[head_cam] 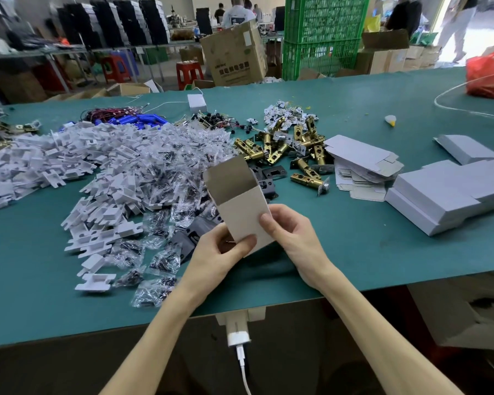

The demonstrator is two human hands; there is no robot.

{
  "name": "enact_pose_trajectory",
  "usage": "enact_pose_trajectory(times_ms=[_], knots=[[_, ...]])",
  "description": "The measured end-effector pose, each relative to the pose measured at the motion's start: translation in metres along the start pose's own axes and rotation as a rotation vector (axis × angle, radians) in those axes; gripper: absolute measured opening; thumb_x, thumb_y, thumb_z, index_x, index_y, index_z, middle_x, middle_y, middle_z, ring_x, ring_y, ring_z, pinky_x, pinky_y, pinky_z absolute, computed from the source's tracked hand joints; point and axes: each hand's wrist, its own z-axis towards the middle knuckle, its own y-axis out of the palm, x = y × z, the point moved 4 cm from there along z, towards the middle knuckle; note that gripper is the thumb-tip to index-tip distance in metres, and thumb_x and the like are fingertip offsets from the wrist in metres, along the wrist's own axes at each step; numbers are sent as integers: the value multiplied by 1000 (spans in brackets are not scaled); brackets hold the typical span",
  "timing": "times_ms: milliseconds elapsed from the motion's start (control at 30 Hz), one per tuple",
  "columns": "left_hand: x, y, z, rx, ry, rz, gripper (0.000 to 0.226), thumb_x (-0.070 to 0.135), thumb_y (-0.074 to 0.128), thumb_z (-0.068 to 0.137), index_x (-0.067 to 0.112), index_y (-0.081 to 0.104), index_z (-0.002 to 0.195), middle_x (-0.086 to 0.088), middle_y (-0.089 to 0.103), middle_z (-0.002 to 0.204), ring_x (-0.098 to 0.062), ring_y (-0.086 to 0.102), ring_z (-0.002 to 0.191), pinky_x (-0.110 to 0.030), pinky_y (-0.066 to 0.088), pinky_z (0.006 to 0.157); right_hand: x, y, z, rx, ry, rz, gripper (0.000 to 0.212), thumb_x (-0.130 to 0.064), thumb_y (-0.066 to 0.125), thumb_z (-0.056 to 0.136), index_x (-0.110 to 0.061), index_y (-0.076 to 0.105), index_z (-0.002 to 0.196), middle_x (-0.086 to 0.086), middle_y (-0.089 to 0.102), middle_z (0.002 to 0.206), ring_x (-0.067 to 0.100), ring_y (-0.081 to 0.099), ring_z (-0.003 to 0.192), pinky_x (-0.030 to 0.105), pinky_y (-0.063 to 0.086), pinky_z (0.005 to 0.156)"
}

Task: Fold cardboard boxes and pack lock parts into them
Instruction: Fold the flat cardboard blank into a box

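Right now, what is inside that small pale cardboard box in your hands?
The small pale cardboard box is open on top, its flap raised; only bare brown inner cardboard shows. Its front wall hides the lower inside, so any contents cannot be seen.

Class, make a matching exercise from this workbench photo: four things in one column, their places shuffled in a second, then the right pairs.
Things
1. open box
2. brass latches
3. red bag
4. white plastic pieces

Places
A. far right of the table
B. heaped on the table's left
C. held by the left hand and right hand
D. beside the flat box blanks

Pairs: 1-C; 2-D; 3-A; 4-B
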Motion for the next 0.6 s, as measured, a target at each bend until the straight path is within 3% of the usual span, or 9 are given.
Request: enact_pose_trajectory(times_ms=[200,300,467,533,600], knots=[[1,-10,0,115,25,-117,35,37,75,91,19,69,120,-2,77,117,-18,73,107,-26,58,87,5,2,-1,-46,53,-35,32,-22,79,86,-3,70,111,10,77,104,22,73,97,35,60,89],[-2,-13,0,132,13,-128,38,33,76,92,16,66,125,-4,76,119,-23,72,111,-34,59,94,5,4,-1,-60,58,-97,36,-30,78,87,-9,69,114,4,77,108,20,73,102,37,59,93],[1,-7,0,29,23,-156,37,24,73,91,12,65,125,-6,76,119,-22,72,114,-30,59,91,-4,-7,12,132,41,-11,41,-47,61,94,-12,69,115,5,76,109,20,71,103,37,58,89],[0,-6,1,0,22,-152,37,23,73,91,11,65,125,-6,76,120,-22,71,115,-30,58,92,-12,-22,31,195,26,-49,29,-37,61,101,-12,70,111,6,75,104,20,71,99,34,59,86],[1,-6,1,-4,13,-152,36,23,73,92,11,65,125,-6,76,120,-23,71,116,-31,58,93,-18,-40,58,247,0,-317,16,-22,63,100,-13,69,113,2,72,105,16,68,97,32,57,89]])
